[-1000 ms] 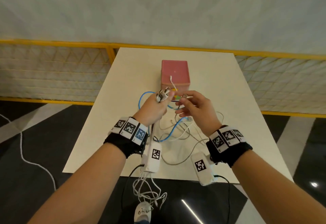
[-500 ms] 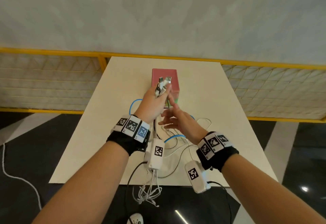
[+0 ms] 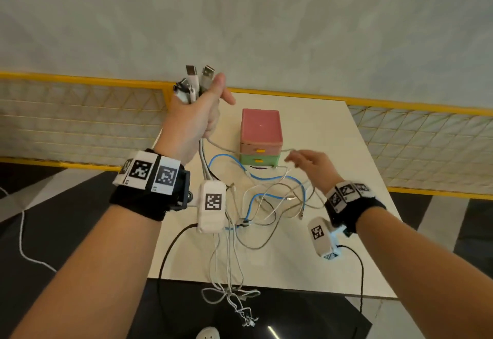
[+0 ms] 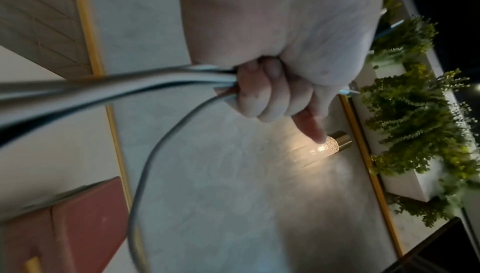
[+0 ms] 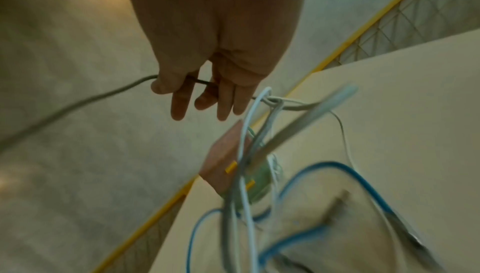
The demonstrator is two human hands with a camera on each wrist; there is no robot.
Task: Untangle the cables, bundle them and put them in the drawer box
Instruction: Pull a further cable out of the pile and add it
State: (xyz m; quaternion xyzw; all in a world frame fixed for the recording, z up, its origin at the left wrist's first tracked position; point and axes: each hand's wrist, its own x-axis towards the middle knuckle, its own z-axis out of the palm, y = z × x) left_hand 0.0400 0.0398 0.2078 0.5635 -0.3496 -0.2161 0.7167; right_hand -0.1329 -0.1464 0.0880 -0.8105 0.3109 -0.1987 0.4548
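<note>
Pale stone wall at the back w/ a yellow rail, and a cream table (image 3: 314, 264) in front of it. Far on the table sits the drawer box (image 3: 261, 136), pink on top, green below, both drawers closed.

Left hand (image 3: 194, 120) is up high, on the left, fingers curled tight round a bunch of cables (image 3: 266, 202) just under their plug ends (image 3: 196, 78). The plugs point up and a bit away. From the fist the cables run long-ways down to the near table edge, and some loops hang off it toward the floor. A blue cable (image 3: 250, 176) and the white ones lie mixed up in the middle of the table, near the box.

Right hand (image 3: 310, 164) is low on the right, close to the box front. A thin grey cable (image 5: 78, 105) runs across its fingers (image 5: 179, 107), which are loose and mostly straight, approx. a light hook, not a real grip.

My guess: still the untangling part. To do it well, keep the left fist firm so the plugs stay together, and let the right hand slide along one cable at a time, pulling slow. A hard tug could make the knot by the right fingers tighter, or drag the box.
</note>
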